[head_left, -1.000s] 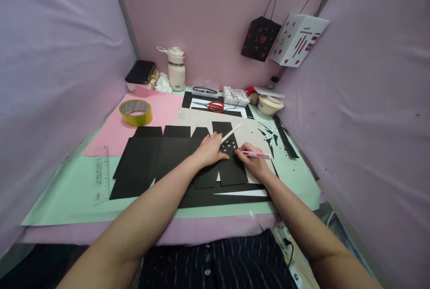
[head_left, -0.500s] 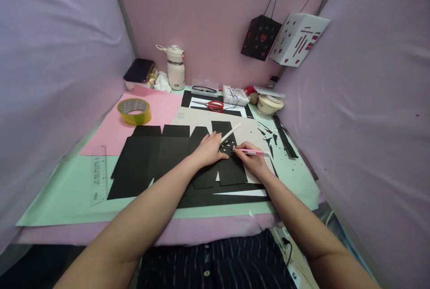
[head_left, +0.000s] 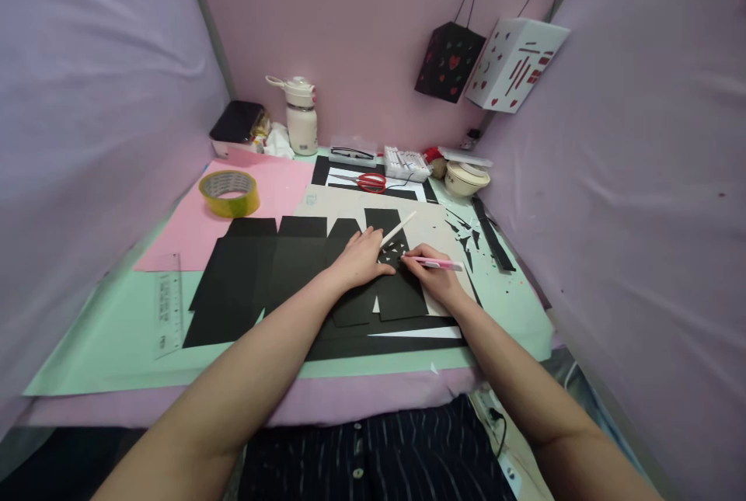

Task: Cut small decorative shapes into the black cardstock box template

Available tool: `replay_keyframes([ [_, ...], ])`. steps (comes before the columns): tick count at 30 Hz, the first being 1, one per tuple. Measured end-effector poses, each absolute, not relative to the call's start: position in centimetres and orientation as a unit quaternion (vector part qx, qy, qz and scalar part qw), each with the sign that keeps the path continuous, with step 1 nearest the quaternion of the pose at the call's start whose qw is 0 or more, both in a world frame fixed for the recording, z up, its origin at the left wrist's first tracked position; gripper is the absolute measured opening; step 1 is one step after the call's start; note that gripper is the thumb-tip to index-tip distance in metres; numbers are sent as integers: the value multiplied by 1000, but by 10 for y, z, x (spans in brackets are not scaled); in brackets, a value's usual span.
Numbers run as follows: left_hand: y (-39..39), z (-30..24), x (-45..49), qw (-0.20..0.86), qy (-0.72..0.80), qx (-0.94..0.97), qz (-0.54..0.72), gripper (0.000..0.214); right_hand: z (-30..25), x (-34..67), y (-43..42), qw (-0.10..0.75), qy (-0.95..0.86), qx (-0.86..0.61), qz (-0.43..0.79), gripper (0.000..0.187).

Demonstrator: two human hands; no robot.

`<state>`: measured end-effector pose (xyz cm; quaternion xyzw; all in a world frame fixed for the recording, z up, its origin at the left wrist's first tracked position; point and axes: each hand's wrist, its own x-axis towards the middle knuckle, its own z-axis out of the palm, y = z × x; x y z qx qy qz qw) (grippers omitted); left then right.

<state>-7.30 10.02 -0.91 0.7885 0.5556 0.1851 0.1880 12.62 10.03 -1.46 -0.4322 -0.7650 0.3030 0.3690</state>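
Note:
My left hand (head_left: 364, 259) lies flat with its fingers stretched on a cut-out sheet of black card (head_left: 303, 260), pressing on its right panel. A slim white pen-like stick (head_left: 399, 228) slants up beside its index finger; whether the fingers grip it I cannot tell. Small light cut-outs (head_left: 392, 252) show in the black panel between my hands. My right hand (head_left: 434, 274) is closed around a pink-and-white craft knife (head_left: 438, 262), held like a pen, its tip at the panel near the cut-outs. A beige board (head_left: 428, 233) lies under the panel.
A clear ruler (head_left: 169, 311), a yellow tape roll (head_left: 248, 202) on pink paper (head_left: 160, 241) and red-handled scissors (head_left: 371, 182) lie around the card. Black scraps (head_left: 466, 241) are at right. A bottle (head_left: 301, 128) stands behind. Two paper lanterns (head_left: 450, 62) hang at back right.
The whole view has shifted very slightly. Both hands keep nearly the same place on the black card, the craft knife's tip still by the cut-outs.

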Motion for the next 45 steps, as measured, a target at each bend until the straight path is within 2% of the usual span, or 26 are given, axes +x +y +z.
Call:
replay_keyframes([
  [14, 98, -5, -73, 188, 557, 787, 186, 81, -15, 129, 100, 368, -757, -448, 302, 18],
  [22, 98, -6, -74, 195, 558, 786, 183, 80, 0, 127, 94, 421, -692, -471, 350, 24],
  [26, 100, -9, -74, 196, 558, 786, 182, 82, 3, 130, 97, 408, -675, -470, 397, 25],
  [31, 101, -12, -74, 191, 557, 787, 184, 81, 0, 138, 111, 368, -610, -462, 529, 34],
  [34, 100, -12, -75, 190, 555, 788, 188, 80, 5, 139, 119, 333, -599, -438, 582, 25],
  [40, 100, -12, -75, 188, 552, 789, 192, 75, 17, 130, 134, 304, -660, -413, 549, 17],
  [45, 101, -12, -74, 191, 553, 788, 191, 79, 10, 131, 135, 290, -677, -422, 529, 16],
])
